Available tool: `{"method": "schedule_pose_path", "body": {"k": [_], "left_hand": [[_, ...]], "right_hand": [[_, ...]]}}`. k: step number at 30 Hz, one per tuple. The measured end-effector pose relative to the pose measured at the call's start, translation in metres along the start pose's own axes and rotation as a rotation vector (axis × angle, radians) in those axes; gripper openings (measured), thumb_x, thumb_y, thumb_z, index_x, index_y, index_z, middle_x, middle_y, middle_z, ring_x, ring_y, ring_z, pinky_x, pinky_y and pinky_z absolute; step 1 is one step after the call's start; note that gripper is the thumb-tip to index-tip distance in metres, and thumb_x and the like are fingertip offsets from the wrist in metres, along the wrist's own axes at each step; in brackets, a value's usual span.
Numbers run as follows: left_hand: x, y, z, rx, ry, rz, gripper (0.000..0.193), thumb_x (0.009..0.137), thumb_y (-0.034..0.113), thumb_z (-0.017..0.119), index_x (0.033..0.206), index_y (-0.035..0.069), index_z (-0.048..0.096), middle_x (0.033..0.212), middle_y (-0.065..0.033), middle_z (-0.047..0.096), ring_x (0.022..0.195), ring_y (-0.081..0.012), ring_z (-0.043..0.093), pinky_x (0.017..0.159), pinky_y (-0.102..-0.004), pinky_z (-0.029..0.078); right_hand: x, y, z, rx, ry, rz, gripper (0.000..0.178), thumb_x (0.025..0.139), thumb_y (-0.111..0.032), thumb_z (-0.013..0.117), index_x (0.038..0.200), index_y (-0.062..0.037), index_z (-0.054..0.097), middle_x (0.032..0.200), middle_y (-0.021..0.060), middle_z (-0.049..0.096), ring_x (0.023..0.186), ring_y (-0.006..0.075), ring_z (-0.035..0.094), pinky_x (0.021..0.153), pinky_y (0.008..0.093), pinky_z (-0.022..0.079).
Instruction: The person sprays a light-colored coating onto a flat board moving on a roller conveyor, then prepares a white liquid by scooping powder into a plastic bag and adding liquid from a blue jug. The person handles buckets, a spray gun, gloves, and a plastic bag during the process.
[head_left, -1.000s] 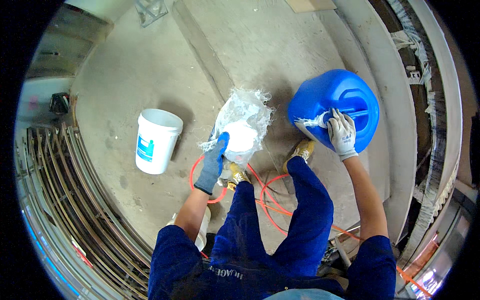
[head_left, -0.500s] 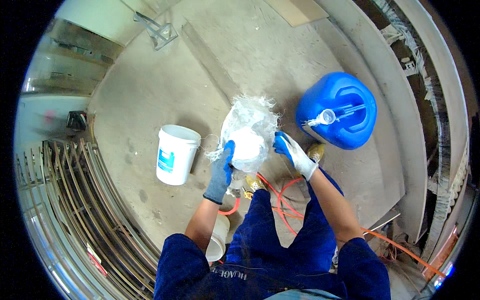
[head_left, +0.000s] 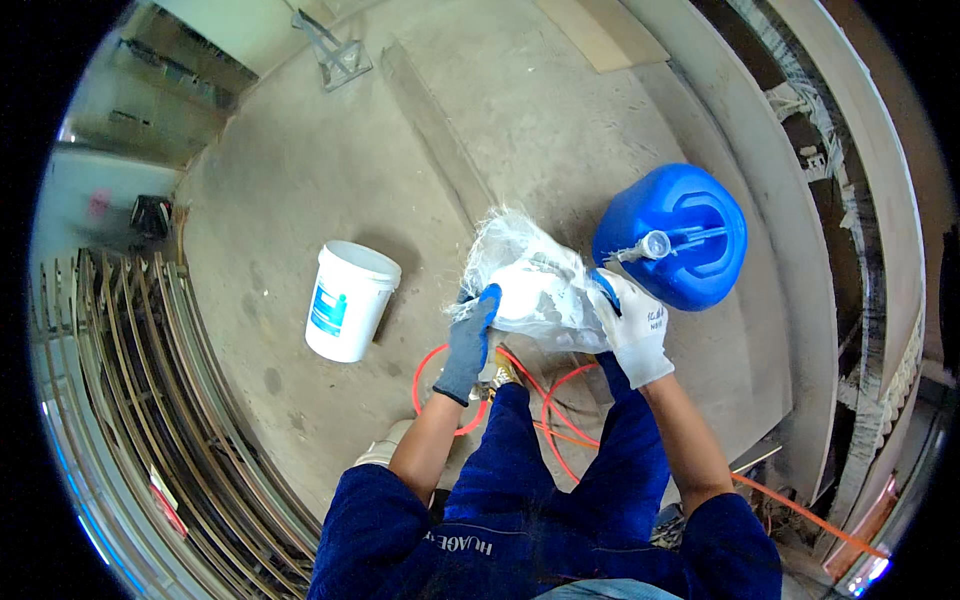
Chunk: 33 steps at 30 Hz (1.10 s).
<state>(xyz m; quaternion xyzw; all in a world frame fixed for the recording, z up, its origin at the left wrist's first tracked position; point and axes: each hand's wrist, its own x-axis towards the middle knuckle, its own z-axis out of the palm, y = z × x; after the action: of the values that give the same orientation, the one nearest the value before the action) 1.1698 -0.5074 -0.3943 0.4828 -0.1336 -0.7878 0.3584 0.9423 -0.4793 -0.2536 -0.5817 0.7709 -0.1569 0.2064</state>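
Note:
A frayed, whitish woven plastic sack (head_left: 515,243) with white contents (head_left: 545,292) showing in its opening is held up in front of my legs. My left hand (head_left: 470,343), in a grey and blue glove, is closed on the sack's left edge. On its right edge, my right hand (head_left: 633,328) grips in a white and blue glove. The fingertips of both hands are partly hidden by the plastic. Left of the sack, a white bucket (head_left: 352,305) with a blue label stands on the floor. A blue jerrycan (head_left: 675,235) stands to the right, a clear cup-like piece (head_left: 655,244) on its top.
A red hose (head_left: 548,400) loops around my feet, and an orange cord (head_left: 800,505) runs off right. Another pale bucket (head_left: 385,445) is partly behind my left arm. Long metal bars (head_left: 190,400) line the left; a curved panel (head_left: 815,300) borders the right. A metal bracket (head_left: 340,60) lies far off.
My right hand has come in from beside the sack and taken hold of its right edge. The sack has shifted right and its opening is spread wider.

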Motion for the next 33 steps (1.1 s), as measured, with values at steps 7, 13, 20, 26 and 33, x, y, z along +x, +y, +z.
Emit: {"method": "schedule_pose_path", "body": {"k": [7,13,20,26,33], "left_hand": [[0.003,-0.001,0.016,-0.045,-0.044,0.067,0.049,0.091,0.021,0.070,0.133,0.006,0.052,0.117,-0.0074,0.065,0.102,-0.0170,0.064,0.083,-0.0305,0.053],[0.006,-0.002,0.010,-0.044,-0.062,0.063,0.047,0.092,0.020,0.069,0.133,0.004,0.053,0.117,-0.0097,0.065,0.101,-0.0179,0.064,0.085,-0.0307,0.053],[0.007,0.012,0.009,-0.043,-0.069,0.114,0.047,0.091,0.019,0.069,0.133,0.004,0.053,0.118,-0.0100,0.065,0.103,-0.0188,0.064,0.084,-0.0312,0.054],[0.006,0.012,0.006,-0.141,-0.087,0.105,0.050,0.090,0.020,0.071,0.133,0.003,0.052,0.119,-0.0081,0.063,0.104,-0.0168,0.062,0.087,-0.0307,0.052],[-0.001,0.005,0.001,-0.090,-0.085,0.174,0.049,0.090,0.022,0.071,0.131,0.001,0.053,0.118,-0.0060,0.062,0.101,-0.0142,0.060,0.088,-0.0279,0.050]], "right_hand": [[0.000,-0.021,-0.015,-0.183,-0.140,0.070,0.041,0.087,-0.025,0.065,0.126,-0.0126,0.060,0.113,0.0128,0.067,0.100,0.0321,0.065,0.085,0.0429,0.051],[0.001,-0.032,-0.019,0.122,-0.167,-0.037,0.043,0.082,-0.016,0.069,0.123,-0.0086,0.061,0.113,0.0185,0.064,0.102,0.0368,0.063,0.088,0.0424,0.051],[0.001,-0.049,-0.027,0.098,-0.262,-0.011,0.039,0.085,-0.017,0.070,0.119,0.0003,0.062,0.121,0.0181,0.061,0.101,0.0302,0.064,0.088,0.0362,0.051],[0.008,0.014,-0.007,0.730,-0.143,0.343,0.033,0.104,-0.022,0.047,0.120,0.0027,0.062,0.102,0.0071,0.068,0.089,0.0126,0.062,0.077,0.0262,0.051],[-0.042,0.075,0.085,0.626,-0.038,0.471,0.030,0.097,-0.020,0.058,0.116,0.0031,0.062,0.102,0.0097,0.069,0.091,0.0133,0.062,0.081,0.0283,0.051]]}}
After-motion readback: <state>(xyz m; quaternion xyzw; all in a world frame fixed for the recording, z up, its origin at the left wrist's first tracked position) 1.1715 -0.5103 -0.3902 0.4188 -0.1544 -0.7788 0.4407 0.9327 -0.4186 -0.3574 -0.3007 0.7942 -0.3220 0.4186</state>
